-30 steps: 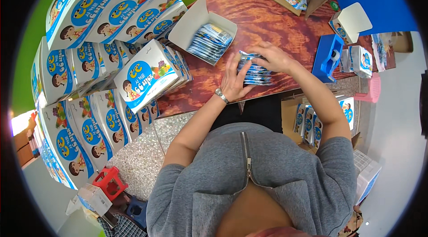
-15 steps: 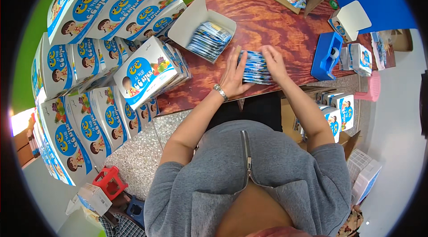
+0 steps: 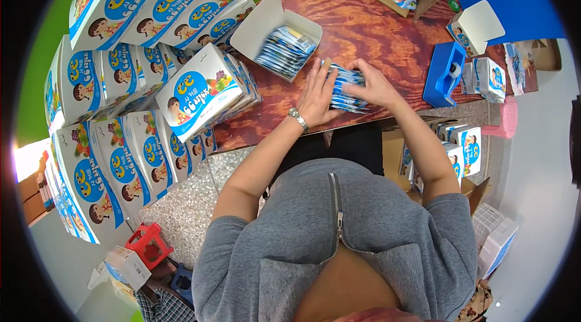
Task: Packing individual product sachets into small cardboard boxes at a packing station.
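A row of blue-and-white sachets (image 3: 345, 99) is braced between two hands on the bench (image 3: 363, 25), to the right of the open carton (image 3: 257, 24) and nearer to the person than it. Similar sachets (image 3: 285, 49) are packed inside that carton.

The row could be spoiled most easily by uneven pressure: if it were squeezed harder from one side, its middle might be bowed up and sachets pushed out of line. Should either hand be lifted too soon, the row, propped by little else that can be seen, might be fanned out across the bench. The open carton might also be nudged by the fingertips of the left hand (image 3: 315, 95), since they are placed just beside its near corner.

The left hand is laid along the row's left side, its fingers nearly straight and close together, pointed away from the person, with the thumb set apart against the sachets. The right hand (image 3: 370, 87), farther from the open carton, is arched over the row's right side; its fingers are bent at the far end and its thumb is stretched across the top, with a wide gap left between. Whether sachets are pinched there or merely pressed cannot be told. Both forearms are angled inward from the person's sides.
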Available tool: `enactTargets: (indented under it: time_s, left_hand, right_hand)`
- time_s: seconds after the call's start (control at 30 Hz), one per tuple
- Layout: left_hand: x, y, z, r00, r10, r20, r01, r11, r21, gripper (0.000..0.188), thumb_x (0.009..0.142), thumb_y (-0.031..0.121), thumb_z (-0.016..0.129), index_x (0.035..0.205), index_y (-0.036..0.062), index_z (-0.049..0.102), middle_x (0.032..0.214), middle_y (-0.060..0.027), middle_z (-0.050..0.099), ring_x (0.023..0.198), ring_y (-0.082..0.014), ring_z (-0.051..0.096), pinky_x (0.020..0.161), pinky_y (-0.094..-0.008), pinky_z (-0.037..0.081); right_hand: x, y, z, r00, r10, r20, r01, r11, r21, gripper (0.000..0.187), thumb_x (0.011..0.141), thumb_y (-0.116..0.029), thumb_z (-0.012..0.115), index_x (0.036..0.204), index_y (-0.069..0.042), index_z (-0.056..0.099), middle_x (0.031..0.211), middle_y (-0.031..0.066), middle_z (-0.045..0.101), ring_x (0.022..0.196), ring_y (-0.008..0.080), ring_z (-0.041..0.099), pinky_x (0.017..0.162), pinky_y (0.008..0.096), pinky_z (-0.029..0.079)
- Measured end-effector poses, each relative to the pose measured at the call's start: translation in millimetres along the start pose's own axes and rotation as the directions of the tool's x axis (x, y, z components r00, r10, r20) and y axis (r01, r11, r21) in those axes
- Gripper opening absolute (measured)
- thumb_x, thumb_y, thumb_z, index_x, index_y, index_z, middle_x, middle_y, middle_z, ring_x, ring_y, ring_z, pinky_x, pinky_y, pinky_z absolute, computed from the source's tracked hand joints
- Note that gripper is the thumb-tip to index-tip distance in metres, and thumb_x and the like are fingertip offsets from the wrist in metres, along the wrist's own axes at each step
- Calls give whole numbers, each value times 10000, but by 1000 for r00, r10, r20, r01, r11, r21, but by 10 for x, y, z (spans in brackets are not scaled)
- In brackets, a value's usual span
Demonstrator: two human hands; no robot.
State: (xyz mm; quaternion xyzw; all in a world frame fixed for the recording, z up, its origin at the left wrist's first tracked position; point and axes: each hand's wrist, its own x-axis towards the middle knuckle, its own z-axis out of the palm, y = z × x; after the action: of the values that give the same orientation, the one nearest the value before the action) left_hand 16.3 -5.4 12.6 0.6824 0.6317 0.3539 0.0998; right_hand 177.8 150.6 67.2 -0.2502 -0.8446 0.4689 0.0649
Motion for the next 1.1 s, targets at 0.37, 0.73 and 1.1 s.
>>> enactTargets:
  time_s: [0.37, 0.73, 1.1]
  left_hand:
    - [-52, -49, 29, 996, -74, 47, 80, 986, -146, 1076, 662, 168, 817, 1508, -49, 187, 1561, -310, 187, 1463, -506, 179, 1206, -519, 231]
    - [-181, 140, -652, 935, 63, -348, 92, 907, 412, 540, 761, 83, 741, 1272, 6, 586, 1295, -169, 556, 1234, -414, 499, 973, -499, 450]
    - [-18, -48, -461, 960, 93, -264, 96, 775, 624, 85, 806, 118, 584, 865, 69, 620, 809, -77, 561, 950, -274, 564, 1001, -572, 397]
  right_hand:
    - [9, -522, 280, 963, 207, 175, -24, 709, -705, 1340, 568, -253, 927, 1606, -240, 79, 1473, 169, 394, 1337, 389, 419, 1122, 621, 304]
    - [32, -431, 300, 984, 158, 86, -71, 779, -623, 1192, 618, -213, 849, 1584, -357, 165, 1369, 190, 450, 1202, 436, 519, 944, 540, 504]
    - [402, -979, -247, 979, -180, -95, 165, 975, -149, 1185, 618, -281, 834, 1577, -42, 181, 1462, 275, 435, 1373, 373, 447, 1135, 416, 357]
